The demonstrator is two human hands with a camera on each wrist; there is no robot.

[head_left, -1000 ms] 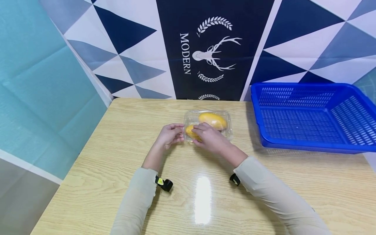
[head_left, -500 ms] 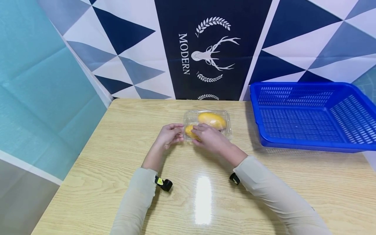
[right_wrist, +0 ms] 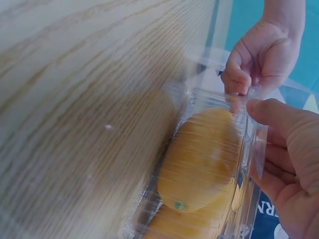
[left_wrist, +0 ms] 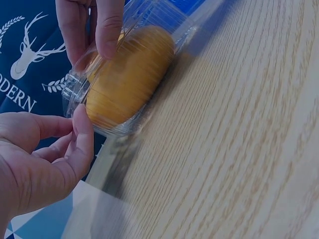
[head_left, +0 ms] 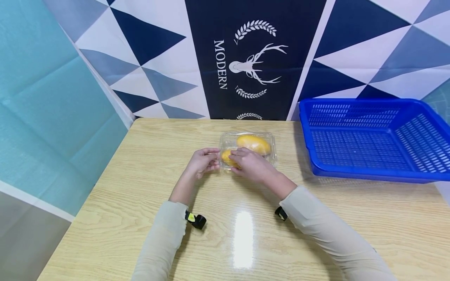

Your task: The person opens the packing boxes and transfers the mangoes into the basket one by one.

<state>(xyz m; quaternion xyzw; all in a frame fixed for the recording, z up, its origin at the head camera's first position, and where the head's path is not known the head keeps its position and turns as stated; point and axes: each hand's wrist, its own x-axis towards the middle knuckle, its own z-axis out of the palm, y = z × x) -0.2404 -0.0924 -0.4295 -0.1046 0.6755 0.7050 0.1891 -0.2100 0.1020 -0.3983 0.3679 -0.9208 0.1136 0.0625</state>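
A clear plastic clamshell box (head_left: 228, 136) lies near the table's far edge with two yellow mangoes inside. The rear mango (head_left: 254, 144) shows plainly through the plastic; the front mango (head_left: 226, 156) is partly covered by my right hand (head_left: 252, 166). At the box's left end, my left hand (head_left: 202, 162) pinches the corner of the rim between thumb and fingers, clearest in the left wrist view. My right hand reaches over the lid, its thumb on the front rim and its fingers bent over the top, holding the edge. In the right wrist view a mango (right_wrist: 197, 159) has a small green spot.
A blue perforated plastic basket (head_left: 365, 168) stands to the right on the wooden table (head_left: 158, 242). Behind the table hangs a patterned cloth (head_left: 161, 47) with a deer-head print. Both forearms wear light sleeves with a black wrist camera (head_left: 199, 221).
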